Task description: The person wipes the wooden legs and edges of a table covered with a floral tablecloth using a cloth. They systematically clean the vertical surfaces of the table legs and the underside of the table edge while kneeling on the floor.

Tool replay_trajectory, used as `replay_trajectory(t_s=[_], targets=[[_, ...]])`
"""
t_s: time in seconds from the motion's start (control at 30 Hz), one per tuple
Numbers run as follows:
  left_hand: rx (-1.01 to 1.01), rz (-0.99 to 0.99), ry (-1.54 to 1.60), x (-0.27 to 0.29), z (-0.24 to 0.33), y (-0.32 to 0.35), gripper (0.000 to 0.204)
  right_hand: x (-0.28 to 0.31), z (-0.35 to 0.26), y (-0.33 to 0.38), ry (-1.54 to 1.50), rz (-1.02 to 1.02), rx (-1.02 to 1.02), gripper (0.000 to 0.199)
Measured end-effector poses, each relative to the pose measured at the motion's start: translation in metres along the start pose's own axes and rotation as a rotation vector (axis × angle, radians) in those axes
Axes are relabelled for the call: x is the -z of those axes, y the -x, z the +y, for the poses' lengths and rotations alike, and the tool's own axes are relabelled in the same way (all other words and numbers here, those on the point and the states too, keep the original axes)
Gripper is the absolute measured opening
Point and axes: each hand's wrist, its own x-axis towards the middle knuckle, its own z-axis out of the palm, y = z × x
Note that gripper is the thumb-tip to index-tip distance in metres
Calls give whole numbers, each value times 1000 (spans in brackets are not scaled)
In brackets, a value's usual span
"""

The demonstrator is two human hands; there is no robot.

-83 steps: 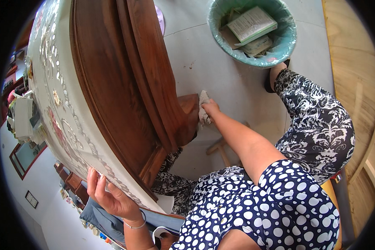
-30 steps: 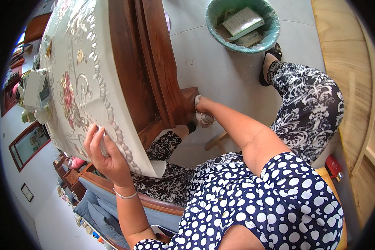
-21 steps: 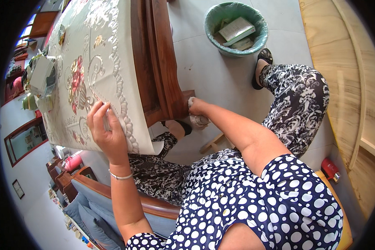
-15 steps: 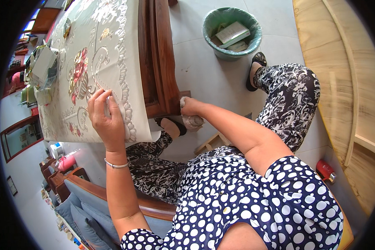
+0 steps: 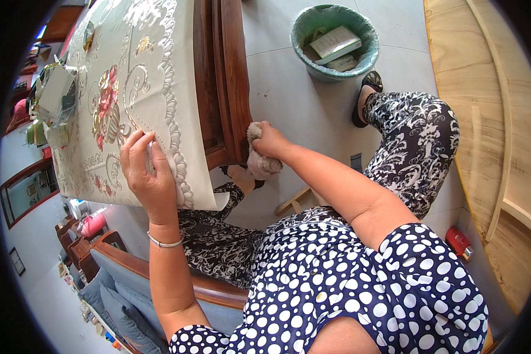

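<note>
A light tablecloth (image 5: 153,106) with flower and scroll patterns covers a dark wooden table (image 5: 235,76). My left hand (image 5: 148,177) rests on it near the corner, fingers bent and thumb apart, with nothing visibly held. At the table's right corner, my right hand (image 5: 272,142) is closed round a greyish rag (image 5: 262,167). The bunched rag presses against the wood at the corner, and its lower part hangs beneath my fingers. The tablecloth's near edge sticks out past the table corner and curls.
A green bin (image 5: 335,72) lined with a bag holds boxes, on the tiled floor beyond my right arm. Clutter in clear packaging (image 5: 58,97) sits at the table's left. A cushioned wooden sofa (image 5: 218,307) is at lower left. A pale wooden panel (image 5: 484,118) and a red can (image 5: 458,242) stand right.
My right hand and the rag have shifted slightly up along the table corner, and more of the rag now shows. My left hand stays on the tablecloth.
</note>
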Motion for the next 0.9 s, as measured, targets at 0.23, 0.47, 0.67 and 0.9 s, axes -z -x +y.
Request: replay_trajectory(t_s=[0.23,0.47,0.67,0.9], targets=[[23,-68,-39,6,3,-2,17,-14,55,-37,-93,-18,-71,46],[71,-122,-60,10,9,2,17,-33,110,-65,-19,3,-186,45],[123,-136,-24,14,19,2,17,-41,139,-77,61,-8,-285,53],[148,-147,13,14,23,1,18,-48,164,-92,99,-92,-317,59]])
